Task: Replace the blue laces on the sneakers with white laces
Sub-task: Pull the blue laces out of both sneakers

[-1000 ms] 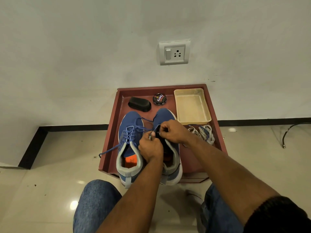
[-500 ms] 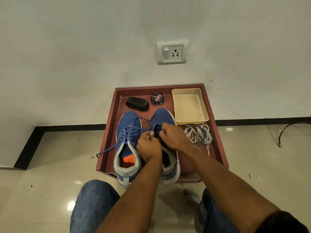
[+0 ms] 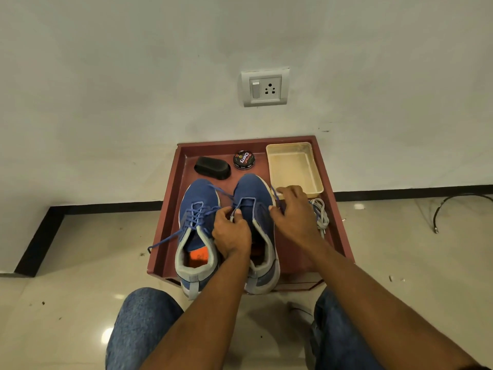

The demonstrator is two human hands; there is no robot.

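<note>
Sneakers [image 3: 226, 225] sit side by side, toes at twelve o'clock, on the red tray [image 3: 337, 209]. Best move here: draw the blue lace [image 3: 246, 200] out evenly, one eyelet at a time (no yanking). Left hand [image 3: 231, 231] pinches the right shoe's eyelet edge; right hand [image 3: 292, 209], at three o'clock, curls around the lace.

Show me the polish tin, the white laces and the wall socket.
polish tin [image 3: 244, 159]: head view, middle of its lid.
white laces [image 3: 320, 214]: head view, on the bundle's loops.
wall socket [image 3: 265, 88]: head view, centre of its plate.
</note>
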